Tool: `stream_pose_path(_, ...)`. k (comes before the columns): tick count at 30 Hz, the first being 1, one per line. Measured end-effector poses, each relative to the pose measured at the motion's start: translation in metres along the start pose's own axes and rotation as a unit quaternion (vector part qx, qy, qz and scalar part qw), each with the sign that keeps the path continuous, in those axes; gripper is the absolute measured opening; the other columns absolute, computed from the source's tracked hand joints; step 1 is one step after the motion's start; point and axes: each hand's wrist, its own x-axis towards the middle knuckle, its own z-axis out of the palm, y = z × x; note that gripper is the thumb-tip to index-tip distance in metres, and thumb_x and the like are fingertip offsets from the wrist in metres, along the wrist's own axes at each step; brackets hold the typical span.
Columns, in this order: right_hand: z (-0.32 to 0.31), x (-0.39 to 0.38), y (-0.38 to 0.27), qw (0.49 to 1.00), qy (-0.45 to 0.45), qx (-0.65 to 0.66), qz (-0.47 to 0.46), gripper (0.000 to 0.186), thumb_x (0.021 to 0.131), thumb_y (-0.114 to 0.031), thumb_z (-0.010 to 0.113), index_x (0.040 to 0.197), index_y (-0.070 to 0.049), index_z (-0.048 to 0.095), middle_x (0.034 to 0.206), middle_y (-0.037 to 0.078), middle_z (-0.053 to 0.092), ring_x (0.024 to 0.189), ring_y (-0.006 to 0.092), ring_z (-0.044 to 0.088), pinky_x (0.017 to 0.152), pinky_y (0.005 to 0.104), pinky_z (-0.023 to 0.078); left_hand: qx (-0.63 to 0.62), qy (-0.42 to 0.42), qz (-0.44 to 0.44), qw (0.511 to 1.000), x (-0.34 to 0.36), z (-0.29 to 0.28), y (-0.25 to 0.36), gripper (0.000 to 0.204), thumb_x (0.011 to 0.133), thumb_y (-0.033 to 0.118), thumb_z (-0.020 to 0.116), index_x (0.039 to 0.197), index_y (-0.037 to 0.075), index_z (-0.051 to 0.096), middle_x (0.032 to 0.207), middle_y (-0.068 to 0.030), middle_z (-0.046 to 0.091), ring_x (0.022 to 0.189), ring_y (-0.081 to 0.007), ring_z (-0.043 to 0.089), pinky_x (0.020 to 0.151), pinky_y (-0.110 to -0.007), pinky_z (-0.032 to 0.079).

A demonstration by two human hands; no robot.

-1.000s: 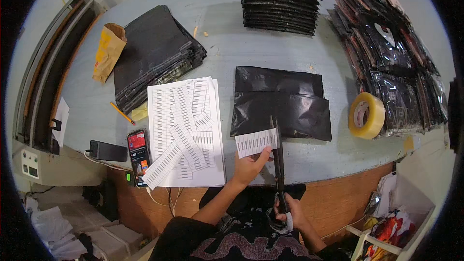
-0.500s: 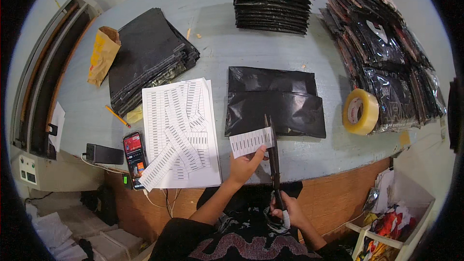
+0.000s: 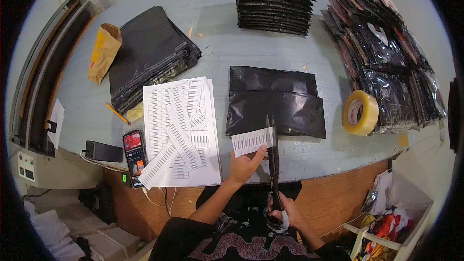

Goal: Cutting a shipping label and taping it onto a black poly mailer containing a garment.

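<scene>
- Your left hand pinches a strip of printed labels between thumb and fingers, near the front of the desk.
- Your right hand is curled around the handles of black scissors, slightly parted blades pointing away from you at the strip's right end; contact is hard to make out.
- Beyond lies a black plastic mailer.
- Leftward, more label strips overlap on white sheets.

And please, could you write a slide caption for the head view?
The left hand holds a paper strip at the scissors in the right hand, near a flat black package.
</scene>
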Motion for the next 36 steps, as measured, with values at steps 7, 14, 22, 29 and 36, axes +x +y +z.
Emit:
stream_pose_path(7, 0.000, 0.000, -0.001, 1.000, -0.002, -0.018, -0.010, 0.043, 0.076, -0.039, 0.061, 0.093, -0.003, 0.042, 0.076, 0.011, 0.053, 0.069, 0.0238, 0.054, 0.065, 0.0327, 0.043, 0.017, 0.007, 0.001, 1.000, -0.001, 0.001, 0.004, 0.025, 0.081, 0.008, 0.059, 0.101, -0.005, 0.055, 0.094, -0.0092, 0.061, 0.080, -0.0137, 0.059, 0.064, -0.027, 0.053)
stream_pose_path(14, 0.001, 0.001, 0.000, 1.000, 0.004, -0.017, -0.008, 0.041, 0.076, -0.036, 0.062, 0.093, -0.003, 0.043, 0.075, 0.011, 0.052, 0.067, 0.0234, 0.053, 0.064, 0.0323, 0.043, -0.022, 0.006, -0.005, 1.000, 0.000, 0.001, 0.000, 0.024, 0.080, 0.007, 0.059, 0.101, -0.005, 0.056, 0.093, -0.0092, 0.061, 0.080, -0.0139, 0.059, 0.064, -0.027, 0.053)
stream_pose_path(22, 0.002, 0.001, 0.001, 1.000, 0.013, -0.021, -0.019, 0.043, 0.076, -0.037, 0.062, 0.095, -0.003, 0.043, 0.074, 0.011, 0.052, 0.065, 0.0231, 0.052, 0.062, 0.0317, 0.043, -0.042, -0.003, -0.004, 0.999, 0.000, 0.000, -0.005, 0.026, 0.080, 0.007, 0.060, 0.102, -0.005, 0.055, 0.095, -0.0101, 0.061, 0.081, -0.0145, 0.060, 0.065, -0.027, 0.053)
stream_pose_path(29, 0.003, 0.002, 0.000, 0.999, 0.016, -0.028, -0.024, 0.036, 0.076, -0.029, 0.061, 0.093, -0.004, 0.042, 0.073, 0.010, 0.052, 0.063, 0.0225, 0.052, 0.061, 0.0311, 0.043, -0.021, 0.002, -0.016, 1.000, 0.000, 0.000, -0.001, 0.025, 0.080, 0.007, 0.059, 0.102, -0.006, 0.055, 0.096, -0.0107, 0.060, 0.082, -0.0150, 0.060, 0.066, -0.027, 0.054)
stream_pose_path(36, 0.003, 0.002, 0.000, 0.999, 0.018, -0.045, -0.019, 0.033, 0.075, -0.028, 0.062, 0.090, -0.005, 0.042, 0.071, 0.011, 0.052, 0.062, 0.0225, 0.054, 0.059, 0.0315, 0.043, -0.023, -0.002, 0.001, 1.000, 0.000, -0.002, -0.003, 0.025, 0.080, 0.006, 0.059, 0.102, -0.006, 0.055, 0.095, -0.0108, 0.060, 0.080, -0.0152, 0.060, 0.064, -0.027, 0.054)
